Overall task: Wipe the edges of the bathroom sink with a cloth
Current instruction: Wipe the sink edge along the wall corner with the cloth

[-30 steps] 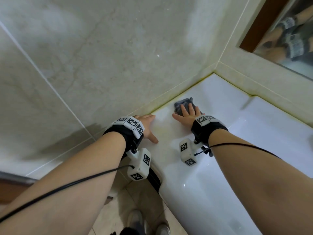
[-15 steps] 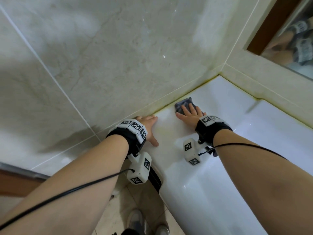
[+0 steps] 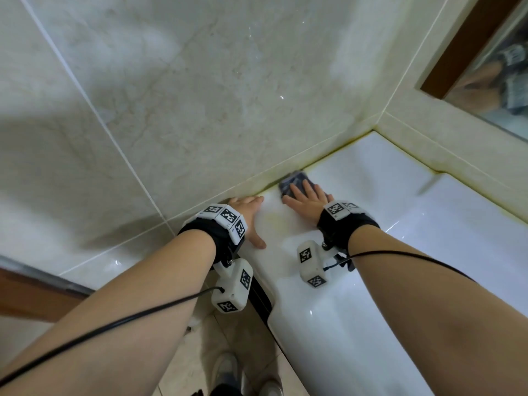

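Sink point(image 3: 400, 212): glossy white, plain. Cloth point(image 3: 293, 182) at sink's back-left edge: dark blue-grey. Seam point(image 3: 328, 158) along that edge: yellow staining, with faint yellowish smear on rim beside cloth. Wall tiles point(image 3: 200, 95): cream-beige, marbled veining, pale grout lines. Wrist bands point(image 3: 200, 232): black. Blocks point(image 3: 231, 287) on them: white, with black-and-white square marker patterns. Cables point(image 3: 110, 326): black. Mirror frame point(image 3: 468, 44): dark brown. Floor tiles point(image 3: 205, 338): beige. Shoes point(image 3: 225, 370): grey-white.
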A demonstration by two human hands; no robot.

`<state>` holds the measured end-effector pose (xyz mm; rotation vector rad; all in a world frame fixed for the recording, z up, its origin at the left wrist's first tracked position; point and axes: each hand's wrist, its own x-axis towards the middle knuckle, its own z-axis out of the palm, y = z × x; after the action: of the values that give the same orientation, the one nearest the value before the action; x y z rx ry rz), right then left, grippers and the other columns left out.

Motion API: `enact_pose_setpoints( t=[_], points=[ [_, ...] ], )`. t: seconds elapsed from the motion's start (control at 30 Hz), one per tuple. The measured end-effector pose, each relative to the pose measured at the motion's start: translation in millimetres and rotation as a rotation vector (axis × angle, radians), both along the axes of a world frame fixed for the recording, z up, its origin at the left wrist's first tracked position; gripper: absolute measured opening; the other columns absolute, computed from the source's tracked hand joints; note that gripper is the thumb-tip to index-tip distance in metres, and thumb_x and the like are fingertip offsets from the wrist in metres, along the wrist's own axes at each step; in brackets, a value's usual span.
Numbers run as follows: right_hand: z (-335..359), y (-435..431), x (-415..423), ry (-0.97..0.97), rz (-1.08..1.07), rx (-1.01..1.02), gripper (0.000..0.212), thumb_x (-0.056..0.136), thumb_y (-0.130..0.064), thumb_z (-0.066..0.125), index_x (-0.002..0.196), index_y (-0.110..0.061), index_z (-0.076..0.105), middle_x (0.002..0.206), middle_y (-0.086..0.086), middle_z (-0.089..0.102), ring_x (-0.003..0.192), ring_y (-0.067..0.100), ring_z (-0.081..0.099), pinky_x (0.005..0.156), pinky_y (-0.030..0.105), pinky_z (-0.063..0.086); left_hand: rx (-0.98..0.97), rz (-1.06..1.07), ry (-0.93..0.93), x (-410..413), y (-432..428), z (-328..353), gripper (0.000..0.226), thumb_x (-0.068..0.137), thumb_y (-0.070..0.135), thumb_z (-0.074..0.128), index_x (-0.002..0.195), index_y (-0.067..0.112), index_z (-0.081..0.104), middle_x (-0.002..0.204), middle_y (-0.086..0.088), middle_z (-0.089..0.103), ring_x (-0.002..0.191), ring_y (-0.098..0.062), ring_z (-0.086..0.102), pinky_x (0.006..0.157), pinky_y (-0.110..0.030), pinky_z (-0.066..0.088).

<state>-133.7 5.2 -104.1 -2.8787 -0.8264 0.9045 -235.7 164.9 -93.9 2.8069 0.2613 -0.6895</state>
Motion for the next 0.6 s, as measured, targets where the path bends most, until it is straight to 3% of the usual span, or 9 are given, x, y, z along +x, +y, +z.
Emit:
enact_pose_setpoints(
  t=[0.1,0.2,0.47,0.6],
  points=[
    [2,-17,8,0.019,-0.173,0.039,0.066,0.088,-0.066,0.021,0.145,-0.041,0.001,0.156,-0.006,-0.015,0.144,0.022,-0.015,0.114,0.044,-0.008,0.011,0.009,-0.009,-3,0,-1,0.116,0.062,0.056,0.076,0.151,0.025,0.008,0.158,0.006,0.015,0.144,-0.026,0.018,0.117,-0.041,0.022],
    [1,-15,5,-0.022,-0.216,0.002,0.071,0.085,-0.07,0.021,0.145,-0.04,-0.001,0.156,-0.006,-0.016,0.144,0.022,-0.015,0.114,0.044,-0.009,0.014,0.012,-0.021,-4,0,-3,0.117,0.061,0.057,0.076,0.151,0.023,0.01,0.157,0.003,0.018,0.143,-0.027,0.02,0.116,-0.041,0.024],
    [-6,26,-32,0.048,-0.048,0.045,0.07,0.084,-0.071,0.019,0.144,-0.043,-0.003,0.155,-0.008,-0.018,0.142,0.021,-0.019,0.113,0.045,-0.013,0.034,0.031,-0.026,-2,-2,-5,0.121,0.058,0.058,0.077,0.151,0.021,0.009,0.157,0.0,0.017,0.142,-0.028,0.02,0.116,-0.041,0.024],
    [-2,8,-20,0.023,0.043,-0.01,0.063,0.088,-0.063,0.022,0.145,-0.042,0.004,0.156,-0.005,-0.018,0.143,0.025,-0.018,0.114,0.047,-0.009,0.049,0.076,-0.052,-8,-4,-6,0.119,0.06,0.058,0.075,0.151,0.018,0.01,0.156,-0.002,0.018,0.142,-0.028,0.02,0.115,-0.04,0.024]
  ],
)
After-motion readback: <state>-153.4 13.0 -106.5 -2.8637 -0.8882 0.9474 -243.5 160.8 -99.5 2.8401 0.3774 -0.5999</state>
